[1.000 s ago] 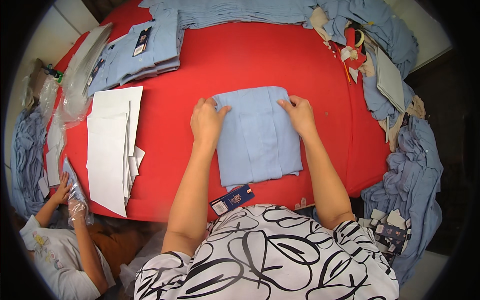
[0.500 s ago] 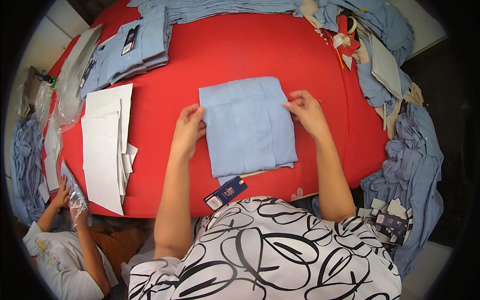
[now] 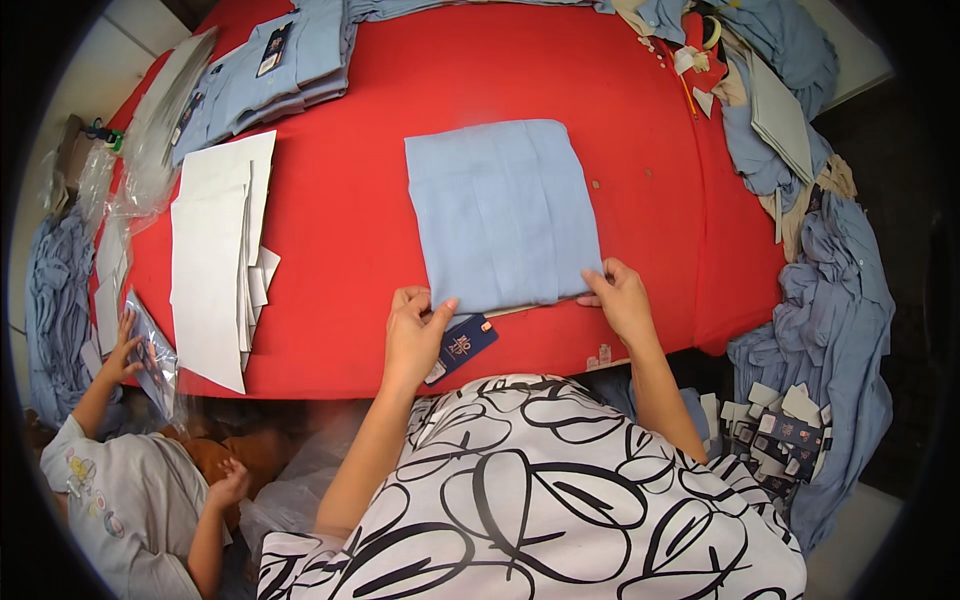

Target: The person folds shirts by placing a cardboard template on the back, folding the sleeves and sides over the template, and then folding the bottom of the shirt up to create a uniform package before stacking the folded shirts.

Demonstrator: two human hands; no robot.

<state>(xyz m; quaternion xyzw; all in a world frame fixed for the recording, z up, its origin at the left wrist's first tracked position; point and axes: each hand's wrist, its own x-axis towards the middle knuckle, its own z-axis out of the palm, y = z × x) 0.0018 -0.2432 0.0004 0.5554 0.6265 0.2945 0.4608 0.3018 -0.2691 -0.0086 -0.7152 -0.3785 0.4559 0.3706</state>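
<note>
A light blue folded shirt (image 3: 508, 215) lies in front of me on the red-covered table (image 3: 490, 75). My left hand (image 3: 415, 332) pinches its near left corner, thumb on top of the cloth. At the near right corner, my right hand (image 3: 620, 300) grips the edge between thumb and fingers. A dark blue hang tag (image 3: 466, 343) sticks out from under the near edge, right beside my left fingers. Between the hands, a thin pale strip shows below the fold; what it belongs to is mostly hidden.
White card sheets (image 3: 212, 240) lie to the left, with folded tagged shirts (image 3: 290, 70) and clear plastic bags (image 3: 160, 130) behind. Blue garments (image 3: 830, 290) heap along the right edge, near loose tags (image 3: 785, 430). Another person (image 3: 130, 490) at lower left handles a plastic-wrapped packet (image 3: 155, 355).
Both my hands have moved from the shirt's sides to its near corners. The shirt's near edge now sits closer under my fingers. The other person's one hand has left the packet.
</note>
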